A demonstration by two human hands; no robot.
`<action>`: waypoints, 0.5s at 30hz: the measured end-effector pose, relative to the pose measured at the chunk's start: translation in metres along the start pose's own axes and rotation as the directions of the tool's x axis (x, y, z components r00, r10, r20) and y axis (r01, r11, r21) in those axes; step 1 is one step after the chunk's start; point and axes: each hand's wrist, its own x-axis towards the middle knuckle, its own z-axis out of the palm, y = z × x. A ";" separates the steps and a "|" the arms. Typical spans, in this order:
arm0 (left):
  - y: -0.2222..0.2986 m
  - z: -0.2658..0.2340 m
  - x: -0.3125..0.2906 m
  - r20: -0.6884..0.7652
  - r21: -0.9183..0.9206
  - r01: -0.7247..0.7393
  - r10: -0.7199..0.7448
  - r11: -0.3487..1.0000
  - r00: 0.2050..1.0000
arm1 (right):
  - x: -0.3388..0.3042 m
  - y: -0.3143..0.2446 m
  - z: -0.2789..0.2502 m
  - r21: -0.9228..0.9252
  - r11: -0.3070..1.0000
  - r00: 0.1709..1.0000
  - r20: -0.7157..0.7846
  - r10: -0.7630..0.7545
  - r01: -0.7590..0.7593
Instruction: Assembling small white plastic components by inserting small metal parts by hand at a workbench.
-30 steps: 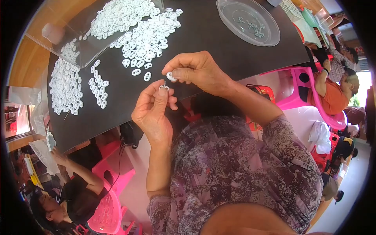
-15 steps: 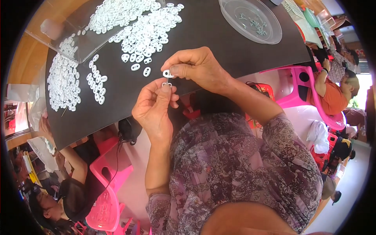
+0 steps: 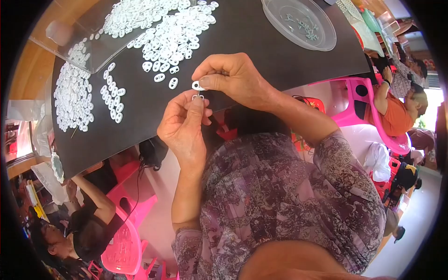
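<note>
Above the table's near edge, my right hand (image 3: 240, 83) pinches a small white oval plastic piece with holes (image 3: 196, 86) between thumb and forefinger. Just below it, my left hand (image 3: 183, 130) closes thumb and fingers on a small metal fitting (image 3: 197, 97), mostly hidden by the thumb. A thin shank seems to rise from the fitting toward the white piece; whether they touch I cannot tell. Beyond my hands, a few loose white pieces (image 3: 173, 83) lie beside a large heap of white pieces (image 3: 175, 35).
Another heap of white pieces (image 3: 73, 100) and a small cluster (image 3: 112, 97) lie on the dark table (image 3: 140, 121) at left, near a clear plastic box (image 3: 105, 65). A round clear tray (image 3: 329, 44) holds small metal parts. Pink chairs (image 3: 122, 247) and other people are around.
My two hands keep their grips and have come very slightly closer together. At the far left, another person's hand has left the table's edge. The view has shifted a little.
</note>
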 end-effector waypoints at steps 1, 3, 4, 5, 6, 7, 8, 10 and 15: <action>0.000 0.000 0.000 -0.009 -0.001 0.001 -0.001 1.000 1.000 | 0.000 0.000 0.000 0.020 0.999 1.000 0.004 0.031 -0.031; -0.002 0.001 -0.001 -0.016 -0.007 -0.005 0.005 1.000 1.000 | 0.000 0.002 0.001 0.029 0.999 0.999 0.009 0.035 -0.035; -0.002 0.002 -0.001 -0.023 -0.014 -0.014 0.013 1.000 1.000 | 0.000 0.002 0.001 0.038 0.999 0.999 0.014 0.037 -0.038; -0.003 0.002 -0.001 -0.024 -0.014 -0.012 0.012 1.000 1.000 | -0.001 0.003 0.001 0.039 0.998 0.999 0.014 0.039 -0.040; -0.003 0.002 -0.002 -0.019 -0.033 -0.029 0.028 0.999 0.999 | -0.001 0.003 0.002 0.045 0.998 0.999 0.026 0.048 -0.049; -0.003 0.002 -0.002 -0.014 -0.052 -0.045 0.045 0.998 0.999 | -0.001 0.004 0.002 0.050 0.997 0.998 0.038 0.056 -0.058; -0.004 0.002 -0.002 -0.015 -0.052 -0.044 0.043 0.998 0.999 | -0.002 0.005 0.003 0.051 0.997 0.998 0.038 0.057 -0.059; -0.007 0.002 -0.002 0.003 -0.058 -0.063 0.063 0.996 0.998 | -0.004 0.008 0.006 0.074 0.997 0.999 0.046 0.028 -0.032; -0.008 0.001 -0.002 0.003 -0.059 -0.056 0.056 0.997 0.998 | -0.007 0.005 0.008 0.017 1.000 1.000 0.025 0.012 -0.012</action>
